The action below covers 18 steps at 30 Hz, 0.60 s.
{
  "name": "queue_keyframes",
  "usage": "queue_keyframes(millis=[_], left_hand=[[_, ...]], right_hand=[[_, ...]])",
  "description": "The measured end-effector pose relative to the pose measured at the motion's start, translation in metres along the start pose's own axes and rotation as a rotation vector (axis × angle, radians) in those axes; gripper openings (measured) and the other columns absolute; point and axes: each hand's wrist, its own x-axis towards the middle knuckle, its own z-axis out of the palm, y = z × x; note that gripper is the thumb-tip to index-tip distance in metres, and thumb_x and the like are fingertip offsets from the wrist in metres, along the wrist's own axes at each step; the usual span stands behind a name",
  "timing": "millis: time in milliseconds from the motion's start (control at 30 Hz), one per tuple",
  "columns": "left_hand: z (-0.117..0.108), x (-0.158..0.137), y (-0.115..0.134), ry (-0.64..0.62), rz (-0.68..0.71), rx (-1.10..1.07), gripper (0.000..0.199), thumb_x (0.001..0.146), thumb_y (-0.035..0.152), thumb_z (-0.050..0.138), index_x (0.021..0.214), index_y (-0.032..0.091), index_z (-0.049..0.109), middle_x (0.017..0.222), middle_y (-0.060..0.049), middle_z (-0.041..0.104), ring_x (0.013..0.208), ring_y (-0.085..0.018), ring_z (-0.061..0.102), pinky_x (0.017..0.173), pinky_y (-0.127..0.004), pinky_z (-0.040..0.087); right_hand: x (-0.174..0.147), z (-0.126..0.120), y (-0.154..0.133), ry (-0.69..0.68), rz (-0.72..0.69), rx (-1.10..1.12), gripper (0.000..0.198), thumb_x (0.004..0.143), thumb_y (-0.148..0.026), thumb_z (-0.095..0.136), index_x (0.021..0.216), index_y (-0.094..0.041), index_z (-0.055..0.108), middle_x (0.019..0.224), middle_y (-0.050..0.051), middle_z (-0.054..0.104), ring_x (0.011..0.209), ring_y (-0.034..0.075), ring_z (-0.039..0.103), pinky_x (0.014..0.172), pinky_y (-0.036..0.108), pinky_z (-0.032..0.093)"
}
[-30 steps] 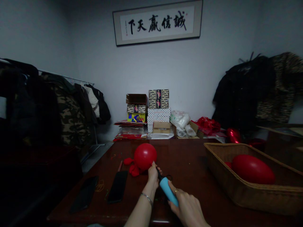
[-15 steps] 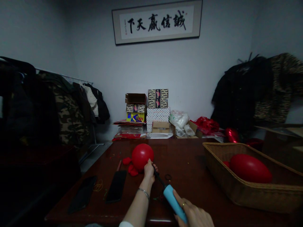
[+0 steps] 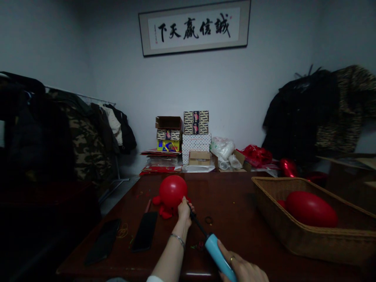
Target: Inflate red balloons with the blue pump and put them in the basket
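Note:
A round, partly inflated red balloon is above the dark table, at the far end of a hand-held balloon pump. My left hand is closed where the balloon's neck meets the pump's black tip; the join itself is hidden by my fingers. My right hand wraps round the light-blue body of the pump, low in the view. Between the two hands a black rod shows. Flat red balloons lie just below and left of the inflated one.
On the right a wicker basket holds an inflated red balloon. Two dark phones and yellow rubber bands lie at the left of the table. A small dark ring is near the rod. Boxes stand behind the table.
My right hand and the pump's blue body have shifted down and to the right, so more black rod shows. The balloon has swung slightly left and up. My left hand has hardly moved.

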Motion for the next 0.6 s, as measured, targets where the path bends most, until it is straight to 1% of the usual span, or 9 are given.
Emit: queue_keyframes(millis=[133,300,433,600], left_hand=[[-0.001,-0.003,-0.008,-0.003,-0.008,0.004,0.034,0.08,0.049,0.054,0.069,0.019,0.043,0.045,0.006,0.043,0.034,-0.007,0.04,0.036,-0.018,0.029],[0.001,-0.005,-0.017,-0.023,-0.037,0.0,0.036,0.079,0.05,0.054,0.066,0.019,0.042,0.043,0.006,0.041,0.033,-0.007,0.039,0.036,-0.019,0.029],[0.003,-0.007,-0.017,-0.048,-0.051,-0.011,0.032,0.083,0.044,0.052,0.066,0.019,0.042,0.043,0.005,0.042,0.034,-0.007,0.039,0.037,-0.019,0.031],[0.0,-0.007,-0.014,-0.01,-0.033,0.024,0.032,0.083,0.043,0.051,0.065,0.019,0.042,0.044,0.005,0.042,0.034,-0.007,0.039,0.037,-0.019,0.03]], right_hand=[[0.011,-0.005,-0.013,0.045,-0.029,-0.055,0.063,0.075,-0.023,0.052,0.136,-0.032,0.039,0.111,0.003,0.066,0.086,0.021,0.067,0.073,0.027,0.05],[0.029,-0.01,-0.027,0.094,-0.043,-0.086,0.059,0.076,-0.023,0.053,0.134,-0.03,0.042,0.105,0.005,0.068,0.086,0.022,0.067,0.07,0.027,0.047],[0.04,-0.013,-0.036,0.1,-0.041,-0.086,0.059,0.077,-0.023,0.052,0.135,-0.03,0.041,0.101,0.004,0.069,0.083,0.02,0.067,0.068,0.026,0.046],[0.042,-0.012,-0.041,0.102,-0.048,-0.107,0.058,0.078,-0.024,0.052,0.135,-0.028,0.042,0.099,0.005,0.069,0.08,0.021,0.067,0.065,0.026,0.046]])
